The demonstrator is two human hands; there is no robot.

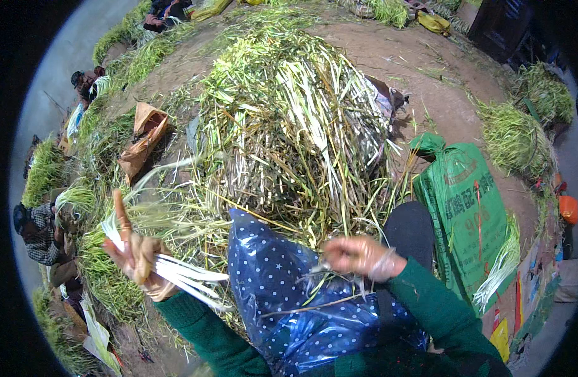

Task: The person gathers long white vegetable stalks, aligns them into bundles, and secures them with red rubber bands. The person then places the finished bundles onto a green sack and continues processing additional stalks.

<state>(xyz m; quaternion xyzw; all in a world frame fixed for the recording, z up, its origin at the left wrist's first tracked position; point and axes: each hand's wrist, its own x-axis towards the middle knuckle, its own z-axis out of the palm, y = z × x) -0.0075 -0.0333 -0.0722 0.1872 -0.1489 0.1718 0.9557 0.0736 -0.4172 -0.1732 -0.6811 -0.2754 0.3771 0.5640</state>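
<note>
My left hand (145,264), in a thin glove, grips a small bunch of pale leafy stalks (187,278), perhaps chives. Their white ends point right, towards my lap, and the blurred green tops trail up behind the hand. Over my lap, my right hand (355,254) is blurred, with its fingers curled. Whether something is pinched in it cannot be made out. Beneath it, shed skins and leaf scraps (333,280) lie on a blue plastic apron (270,278) with white dots. A large heap of similar stalks (308,127), partly brown and withered, rises just beyond my knees.
At right, a green woven sack (473,212) bearing writing has a small bunch of white-ended stalks (498,268) on it. Leaf litter (112,282) and a brown torn wrapper (147,136) lie left. Other people (41,231) sit along the left edge. More green bundles (515,136) stand far right.
</note>
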